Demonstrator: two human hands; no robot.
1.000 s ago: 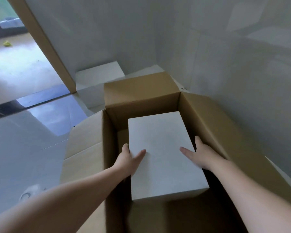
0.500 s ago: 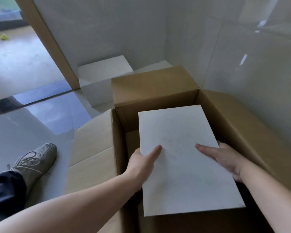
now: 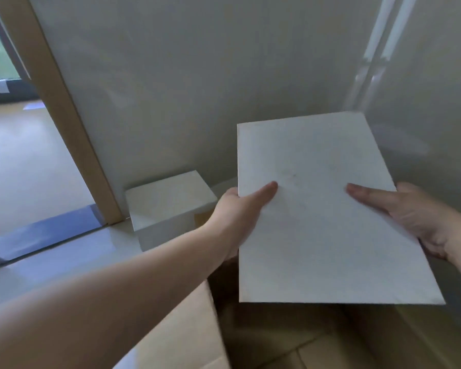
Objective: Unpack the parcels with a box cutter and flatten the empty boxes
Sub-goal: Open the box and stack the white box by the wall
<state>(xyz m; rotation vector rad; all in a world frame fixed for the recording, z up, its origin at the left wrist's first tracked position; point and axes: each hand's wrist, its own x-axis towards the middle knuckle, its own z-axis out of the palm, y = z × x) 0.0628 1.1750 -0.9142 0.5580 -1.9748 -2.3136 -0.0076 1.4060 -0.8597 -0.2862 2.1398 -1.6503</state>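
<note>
I am looking into a pale corner of the room, glossy wall (image 3: 171, 89) ahead and a wooden door frame (image 3: 64, 123) on my left, with light floor (image 3: 24, 161) beyond it. From the head camera, the only view I have, both my hands carry a flat white box (image 3: 322, 217) in the air above the open brown carton (image 3: 290, 339). My left hand (image 3: 240, 217) grips its left edge, thumb lying on top; my right hand (image 3: 410, 211) grips the right edge the same way, the other fingers hidden underneath. A second white box (image 3: 171, 206) sits on the floor against the wall, near my left hand.

The box I hold runs long-ways away from me, its broad face up and the far short edge pointing at the wall. I judge the risks as these: the far edge could knock the wall if I push forward, and with only edge grips the box could tip and drop back into the carton.
</note>
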